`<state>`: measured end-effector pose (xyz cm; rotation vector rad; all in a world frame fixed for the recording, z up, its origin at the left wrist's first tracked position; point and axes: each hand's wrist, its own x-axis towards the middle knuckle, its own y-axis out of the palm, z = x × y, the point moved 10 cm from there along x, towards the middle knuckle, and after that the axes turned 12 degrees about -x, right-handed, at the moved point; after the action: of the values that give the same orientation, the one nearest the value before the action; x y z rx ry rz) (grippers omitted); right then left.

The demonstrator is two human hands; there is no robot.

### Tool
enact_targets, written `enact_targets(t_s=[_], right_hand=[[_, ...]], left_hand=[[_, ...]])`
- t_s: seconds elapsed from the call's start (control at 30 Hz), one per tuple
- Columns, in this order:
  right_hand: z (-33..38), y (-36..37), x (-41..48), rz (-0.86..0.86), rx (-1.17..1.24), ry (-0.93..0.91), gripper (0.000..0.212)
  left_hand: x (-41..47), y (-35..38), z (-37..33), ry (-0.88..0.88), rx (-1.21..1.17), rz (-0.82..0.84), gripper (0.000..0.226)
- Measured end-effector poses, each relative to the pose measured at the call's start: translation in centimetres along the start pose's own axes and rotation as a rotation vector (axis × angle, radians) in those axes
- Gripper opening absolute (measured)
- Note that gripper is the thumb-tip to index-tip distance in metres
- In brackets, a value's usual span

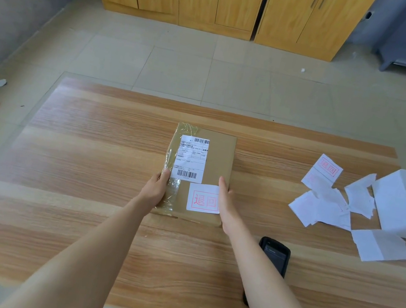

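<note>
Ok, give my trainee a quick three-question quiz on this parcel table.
1. True or false: the black handheld scanner lies left of the flat brown cardboard parcel.
2. Which lies nearest the right grip? A. white barcode shipping label B. white square sticker with red characters C. torn white papers
3. How many grips hold the parcel?
Key: 1 false, it lies to the right; 2 B; 3 two, the left grip as well.

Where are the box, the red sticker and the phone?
box (220, 156): head view, bare brown top.
red sticker (202, 199): head view, its red print.
phone (274, 256): head view, its dark screen.
</note>
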<state>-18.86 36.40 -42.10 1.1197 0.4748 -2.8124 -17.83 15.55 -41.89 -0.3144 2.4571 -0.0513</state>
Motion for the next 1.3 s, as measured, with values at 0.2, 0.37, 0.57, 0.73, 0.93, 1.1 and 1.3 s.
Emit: enact_targets(t_s=[0.2, 0.37, 0.57, 0.73, 0.93, 1.1, 1.3], right_hand=[[-0.1, 0.1, -0.1, -0.023, 0.011, -0.019, 0.07], [1.3, 0.0, -0.8, -0.044, -0.052, -0.077, 0.07], [4.1, 1.1, -2.5, -0.009, -0.085, -0.143, 0.068], [8.0, 3.0, -4.5, 0.063, -0.123, -0.237, 0.045], [12.3, 8.2, -7.4, 0.174, -0.16, -0.373, 0.048], [14.1, 13.1, -10.3, 0.274, -0.169, -0.432, 0.05], [13.2, 20.5, -13.2, 0.427, -0.227, -0.436, 0.059]], left_hand=[[-0.4, 0.4, 0.1, 0.011, -0.033, 0.028, 0.055], [-1.2, -0.1, 0.7, -0.028, -0.059, 0.024, 0.059], [-2.9, -2.7, -1.8, 0.029, -0.101, -0.049, 0.061], [-5.1, -6.8, -3.6, 0.071, -0.169, -0.174, 0.061], [-8.8, -12.8, -4.1, 0.11, -0.294, -0.323, 0.057], [-12.3, -18.5, -2.7, 0.106, -0.372, -0.47, 0.063], [-17.2, -23.6, 0.3, 0.154, -0.514, -0.598, 0.047]])
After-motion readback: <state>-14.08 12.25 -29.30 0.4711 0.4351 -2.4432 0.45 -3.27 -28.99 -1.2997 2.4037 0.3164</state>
